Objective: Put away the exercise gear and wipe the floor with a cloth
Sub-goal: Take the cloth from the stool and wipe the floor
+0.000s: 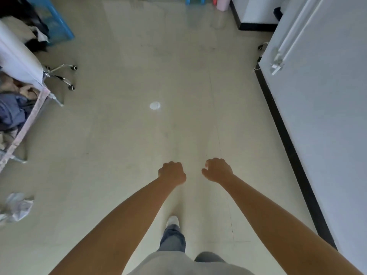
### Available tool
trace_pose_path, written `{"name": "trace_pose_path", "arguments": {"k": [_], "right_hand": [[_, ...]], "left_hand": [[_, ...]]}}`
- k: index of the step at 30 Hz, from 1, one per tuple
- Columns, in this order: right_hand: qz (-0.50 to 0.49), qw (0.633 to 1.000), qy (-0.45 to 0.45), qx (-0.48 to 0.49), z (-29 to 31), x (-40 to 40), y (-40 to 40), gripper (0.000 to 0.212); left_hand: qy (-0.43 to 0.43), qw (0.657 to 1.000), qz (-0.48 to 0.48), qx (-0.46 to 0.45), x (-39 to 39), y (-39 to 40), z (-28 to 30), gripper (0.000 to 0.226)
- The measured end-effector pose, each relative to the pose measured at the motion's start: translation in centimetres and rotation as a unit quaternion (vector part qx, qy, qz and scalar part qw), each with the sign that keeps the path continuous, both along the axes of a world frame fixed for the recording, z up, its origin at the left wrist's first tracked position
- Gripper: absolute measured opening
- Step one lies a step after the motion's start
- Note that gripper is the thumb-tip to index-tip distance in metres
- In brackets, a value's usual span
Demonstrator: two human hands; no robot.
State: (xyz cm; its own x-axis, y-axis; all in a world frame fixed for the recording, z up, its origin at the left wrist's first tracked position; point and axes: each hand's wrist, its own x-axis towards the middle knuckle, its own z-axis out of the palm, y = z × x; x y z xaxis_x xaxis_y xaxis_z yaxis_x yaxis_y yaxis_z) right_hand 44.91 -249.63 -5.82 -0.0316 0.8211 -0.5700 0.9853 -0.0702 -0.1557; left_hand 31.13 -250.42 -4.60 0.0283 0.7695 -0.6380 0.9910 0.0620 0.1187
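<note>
Between steps: left hand [172,172] and right hand [217,169] both fisted, holding nothing, over bare floor [123,155]; no gear visible; next probably fetching crumpled cloth [16,207] lying far left.

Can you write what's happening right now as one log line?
left hand: curled, holding nothing | right hand: curled, holding nothing | floor: white round spot ahead | crumpled cloth: on floor, far left

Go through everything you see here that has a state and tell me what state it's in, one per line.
left hand: fingers curled, holding nothing
right hand: fingers curled, holding nothing
crumpled cloth: lying bunched on the floor, untouched
floor: one white round spot ahead
office chair: standing on its wheels
blue stool: upright
</note>
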Motion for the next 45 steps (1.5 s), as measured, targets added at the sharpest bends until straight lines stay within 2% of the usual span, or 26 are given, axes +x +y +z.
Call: {"name": "trace_pose_path", "arguments": {"k": [10,15,25,34,41,45], "right_hand": [[0.003,0.999,-0.041,0.009,-0.4,-1.8,32.3,0.04],[-0.011,0.999,-0.03,0.033,0.1,-1.6,51.8,0.04],[0.007,0.999,-0.005,0.036,1.6,-6.4,84.8,0.04],[-0.032,0.998,-0.006,0.054,3.4,-9.1,116.0,0.04],[-0.051,0.997,-0.002,0.065,3.4,-7.2,137.4,0.039],[-0.045,0.997,-0.001,0.07,2.7,-5.0,152.4,0.04]], "left_hand": [[0.005,0.999,-0.032,0.026,-3.6,34.8,0.1,0.037],[-0.002,0.999,0.009,0.05,-4.1,53.9,1.1,0.037],[-0.006,0.999,0.044,0.029,-8.0,84.3,1.4,0.037],[-0.004,0.999,-0.002,0.051,-10.4,116.8,2.5,0.036],[-0.016,0.998,-0.028,0.048,-8.6,138.8,2.2,0.037],[-0.04,0.997,-0.034,0.062,-5.9,154.1,1.8,0.04]]}}
